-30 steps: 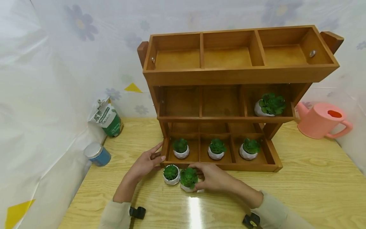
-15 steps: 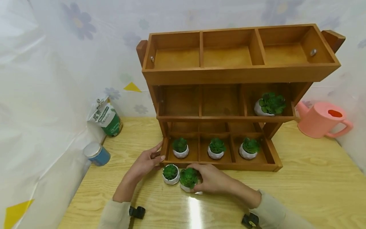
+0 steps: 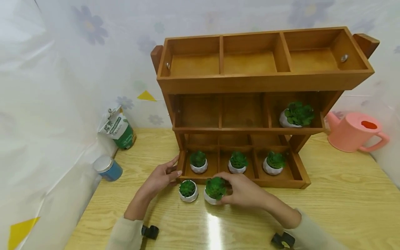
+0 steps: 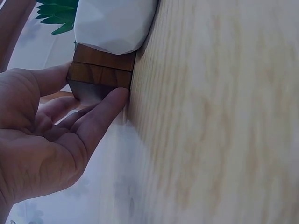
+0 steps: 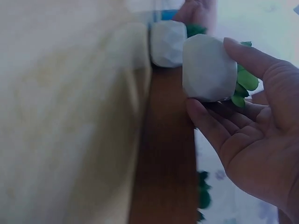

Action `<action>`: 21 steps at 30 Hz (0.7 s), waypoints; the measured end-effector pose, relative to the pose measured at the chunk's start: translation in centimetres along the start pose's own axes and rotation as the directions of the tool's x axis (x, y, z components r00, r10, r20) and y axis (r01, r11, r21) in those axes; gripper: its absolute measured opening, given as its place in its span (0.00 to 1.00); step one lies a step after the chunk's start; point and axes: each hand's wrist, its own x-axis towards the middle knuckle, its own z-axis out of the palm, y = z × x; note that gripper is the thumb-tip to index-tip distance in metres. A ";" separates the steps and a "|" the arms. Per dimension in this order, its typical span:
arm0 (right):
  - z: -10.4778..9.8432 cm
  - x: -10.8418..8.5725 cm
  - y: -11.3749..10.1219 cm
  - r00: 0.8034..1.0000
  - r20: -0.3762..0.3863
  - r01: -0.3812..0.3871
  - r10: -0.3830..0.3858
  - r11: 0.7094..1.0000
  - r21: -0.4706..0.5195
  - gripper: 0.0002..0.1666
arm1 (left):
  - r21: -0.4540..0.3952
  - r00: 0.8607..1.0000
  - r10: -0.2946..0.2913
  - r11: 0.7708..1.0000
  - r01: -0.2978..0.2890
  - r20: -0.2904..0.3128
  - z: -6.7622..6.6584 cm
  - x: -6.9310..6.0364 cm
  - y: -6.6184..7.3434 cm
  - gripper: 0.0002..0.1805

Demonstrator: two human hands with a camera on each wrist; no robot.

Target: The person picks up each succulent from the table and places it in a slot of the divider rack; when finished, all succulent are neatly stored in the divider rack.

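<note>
My right hand (image 3: 245, 190) pinches a white faceted pot with a green succulent (image 3: 215, 188) between thumb and fingers. In the right wrist view this pot (image 5: 209, 68) is raised off the table. A second potted succulent (image 3: 188, 191) stands on the table by the left front corner of the wooden shelf (image 3: 265, 182). At that corner my left hand (image 3: 160, 179) holds the end of the bottom tier, thumb on its front edge and fingers along its side. The left wrist view shows the fingertips (image 4: 120, 94) against the wood.
Three potted succulents (image 3: 237, 162) sit in the bottom compartments, one each. Another succulent (image 3: 298, 114) is in the middle tier's right compartment. A pink watering can (image 3: 350, 133) stands right of the shelf. To its left are a green-white pouch (image 3: 120, 130) and a blue jar (image 3: 108, 169).
My right hand has lifted the succulent pot off the table and moved it slightly right and up, away from the other loose pot. My left hand stays at the shelf corner.
</note>
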 end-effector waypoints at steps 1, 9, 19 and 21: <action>-0.4 -0.1 -0.1 1.000 -0.004 -0.004 0.004 1.000 0.005 0.36 | -0.001 1.000 0.006 1.000 -0.006 0.007 0.0 0.0 -0.1 0.37; -4.3 -0.9 -1.1 0.997 -0.078 0.021 -0.029 0.995 -0.093 0.35 | -0.011 1.000 0.013 1.000 -0.013 0.015 0.0 0.1 -0.3 0.37; -9.3 -1.7 -3.3 0.988 -0.153 0.007 -0.026 0.992 -0.128 0.35 | -0.020 1.000 -0.017 1.000 0.017 -0.004 0.0 0.2 -0.2 0.38; -10.1 -1.9 -3.7 0.986 -0.164 0.007 -0.030 0.990 -0.141 0.35 | -0.021 1.000 -0.016 1.000 0.016 -0.006 0.0 0.2 -0.2 0.38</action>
